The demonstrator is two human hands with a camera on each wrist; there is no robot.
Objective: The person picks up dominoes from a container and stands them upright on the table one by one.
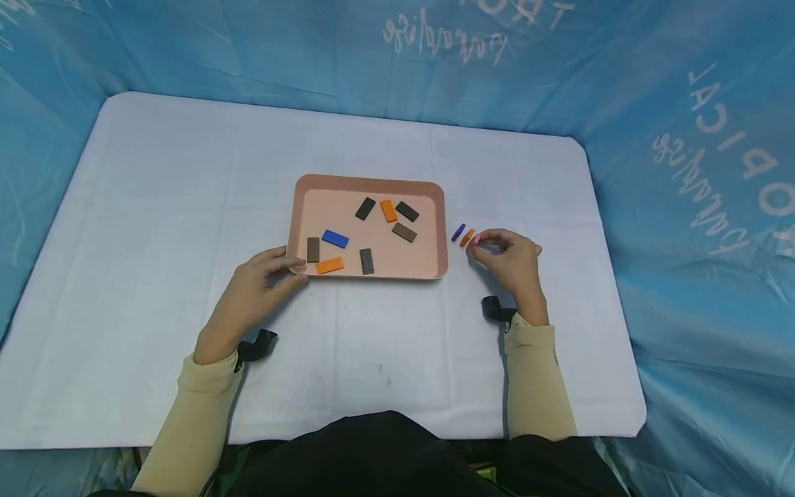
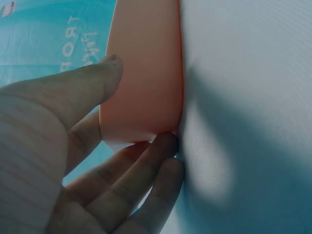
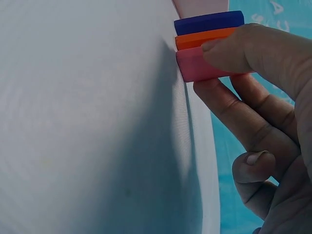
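Note:
My right hand pinches a pink domino between thumb and fingers, to the right of the tray. The domino stands upright at the near end of a short row, with an orange domino and a dark blue domino upright beyond it. At the near left corner of a shallow pink tray, my left hand grips the wall, thumb on the near side and fingers around the corner. Lying flat inside are several dominoes, among them a blue one, an orange one and a black one.
A white cloth covers the table under tray and dominoes. Blue printed curtains hang around the far and side edges. Each wrist wears a black camera mount, one of them close above the cloth at the right.

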